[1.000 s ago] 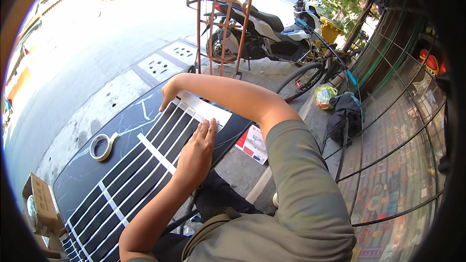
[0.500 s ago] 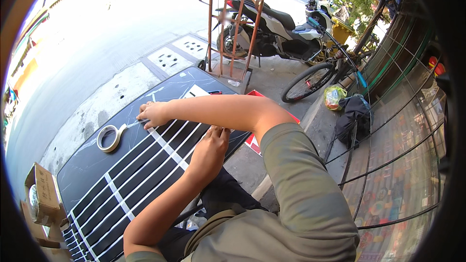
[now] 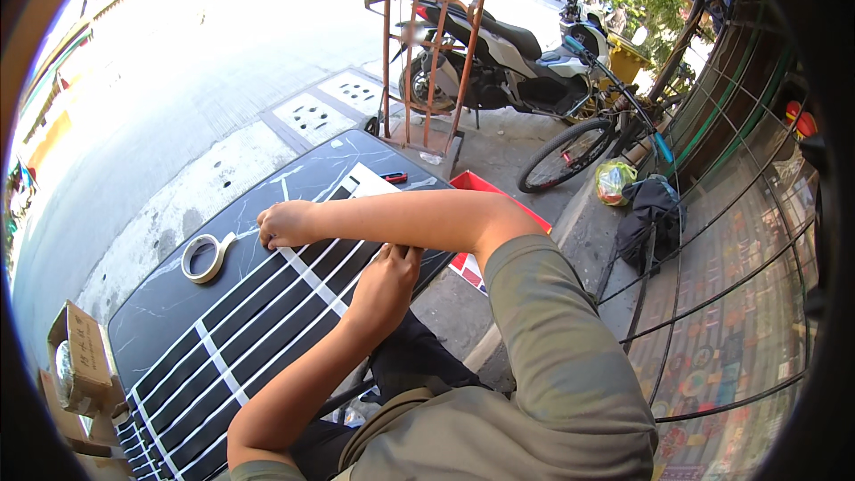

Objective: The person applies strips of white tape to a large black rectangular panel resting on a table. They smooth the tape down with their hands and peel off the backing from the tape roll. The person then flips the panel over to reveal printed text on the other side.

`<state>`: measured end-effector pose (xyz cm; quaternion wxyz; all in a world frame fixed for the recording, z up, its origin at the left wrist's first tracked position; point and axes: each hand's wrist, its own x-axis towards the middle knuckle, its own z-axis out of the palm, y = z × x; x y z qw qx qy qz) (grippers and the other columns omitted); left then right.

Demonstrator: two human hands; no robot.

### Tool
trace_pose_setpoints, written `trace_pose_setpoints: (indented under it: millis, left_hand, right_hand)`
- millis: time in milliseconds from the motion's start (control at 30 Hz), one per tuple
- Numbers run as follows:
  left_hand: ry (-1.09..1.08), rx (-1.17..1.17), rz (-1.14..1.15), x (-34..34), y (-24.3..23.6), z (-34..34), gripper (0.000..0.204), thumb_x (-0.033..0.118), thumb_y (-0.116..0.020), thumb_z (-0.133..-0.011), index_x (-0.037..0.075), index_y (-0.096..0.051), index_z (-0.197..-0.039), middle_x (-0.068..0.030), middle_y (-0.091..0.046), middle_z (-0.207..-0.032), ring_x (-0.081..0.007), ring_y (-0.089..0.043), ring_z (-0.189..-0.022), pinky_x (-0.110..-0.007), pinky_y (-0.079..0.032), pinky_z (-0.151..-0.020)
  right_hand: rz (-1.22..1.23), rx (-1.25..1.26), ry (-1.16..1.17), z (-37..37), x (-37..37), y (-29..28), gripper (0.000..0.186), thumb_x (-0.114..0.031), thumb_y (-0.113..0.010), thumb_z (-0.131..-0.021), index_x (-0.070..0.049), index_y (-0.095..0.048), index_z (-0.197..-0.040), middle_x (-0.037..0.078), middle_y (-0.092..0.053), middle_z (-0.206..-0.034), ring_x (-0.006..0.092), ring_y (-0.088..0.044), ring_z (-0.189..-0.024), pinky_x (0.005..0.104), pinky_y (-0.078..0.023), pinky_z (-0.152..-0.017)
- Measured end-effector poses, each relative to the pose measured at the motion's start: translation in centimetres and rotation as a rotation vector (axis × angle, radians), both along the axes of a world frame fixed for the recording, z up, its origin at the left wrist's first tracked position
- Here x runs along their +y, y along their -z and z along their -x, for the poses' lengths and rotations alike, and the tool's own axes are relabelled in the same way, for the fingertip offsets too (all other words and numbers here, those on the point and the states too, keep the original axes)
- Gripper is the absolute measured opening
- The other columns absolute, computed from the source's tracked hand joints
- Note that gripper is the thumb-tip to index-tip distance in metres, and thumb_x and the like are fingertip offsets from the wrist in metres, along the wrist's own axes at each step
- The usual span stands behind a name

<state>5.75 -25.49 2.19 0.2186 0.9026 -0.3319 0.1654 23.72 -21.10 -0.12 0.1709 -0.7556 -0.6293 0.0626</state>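
Long black strips with white lines between them (image 3: 267, 331) lie across the black marble-patterned table (image 3: 334, 153). Bands of whitish tape (image 3: 223, 363) run crosswise over them. My right arm reaches across to the left, and my right hand (image 3: 289, 224) has its fingers curled down at the strips' far edge, by the end of a tape band. Under my right forearm, my left hand (image 3: 385, 281) is closed in a pinch at the near edge. What either hand holds is hidden. A roll of masking tape (image 3: 189, 258) lies left of my right hand.
A white card (image 3: 372, 180) and a red-and-black small tool (image 3: 394, 177) lie at the table's far right. Beyond are a red box (image 3: 468, 182), a rusty metal frame (image 3: 427, 62), a motorcycle (image 3: 517, 44) and a bicycle (image 3: 570, 153). A cardboard box (image 3: 87, 356) stands at lower left.
My right hand has curled its fingers, which were stretched out flatter before, and sits slightly lower in view. The left hand holds nearly the same place.
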Motion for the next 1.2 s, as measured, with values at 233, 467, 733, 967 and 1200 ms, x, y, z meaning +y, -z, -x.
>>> trace_pose_setpoints:
  millis: [233,467,733,967,1200]
  left_hand:
    - [0.004,-0.052,-0.017,-0.1,0.5,-0.1,0.054,-0.009,-0.060,-0.078,-0.008,-0.052,-0.131,-0.0287,-0.059,-0.113,-0.0404,-0.068,-0.106,-0.041,-0.062,-0.080]
    - [-0.031,0.087,0.009,-0.2,0.3,0.4,0.056,-0.010,-0.054,-0.082,-0.002,-0.051,-0.138,-0.0313,-0.057,-0.123,-0.0444,-0.067,-0.104,-0.048,-0.059,-0.081]
    - [-0.006,-0.018,-0.036,-0.2,1.1,-0.1,0.057,-0.010,-0.061,-0.076,-0.010,-0.051,-0.132,-0.0293,-0.060,-0.110,-0.0412,-0.068,-0.106,-0.040,-0.062,-0.079]
    - [0.023,0.045,-0.017,-0.3,2.3,-0.2,0.062,-0.007,-0.061,-0.078,-0.010,-0.049,-0.139,-0.0279,-0.060,-0.120,-0.0408,-0.066,-0.115,-0.041,-0.061,-0.088]
    - [0.029,0.008,0.004,-0.9,3.8,-0.2,0.056,-0.003,-0.053,-0.086,-0.009,-0.050,-0.142,-0.0271,-0.056,-0.140,-0.0405,-0.055,-0.134,-0.042,-0.049,-0.109]
  right_hand:
    - [0.024,0.007,-0.016,0.7,-0.4,-0.3,0.018,-0.011,-0.069,-0.086,-0.007,-0.080,-0.099,0.013,-0.071,-0.109,0.0314,-0.068,-0.108,0.0388,-0.053,-0.095]
    - [-0.007,-0.228,0.074,0.6,-0.7,0.6,0.026,-0.017,-0.069,-0.092,-0.006,-0.076,-0.114,0.015,-0.066,-0.125,0.0358,-0.066,-0.115,0.0403,-0.052,-0.102]
    - [0.079,-0.085,0.170,0.7,-1.5,-0.3,0.019,-0.019,-0.073,-0.088,-0.005,-0.079,-0.101,0.011,-0.072,-0.112,0.0299,-0.068,-0.112,0.0389,-0.053,-0.097]
    - [0.058,0.015,0.240,0.5,-1.1,-0.9,0.011,-0.017,-0.075,-0.086,-0.014,-0.078,-0.096,0.010,-0.073,-0.105,0.0307,-0.069,-0.108,0.0404,-0.054,-0.092]
    - [0.181,-0.016,0.198,0.3,-0.6,-2.4,0.013,-0.020,-0.076,-0.088,-0.017,-0.075,-0.101,0.006,-0.068,-0.103,0.0251,-0.067,-0.101,0.0393,-0.054,-0.086]
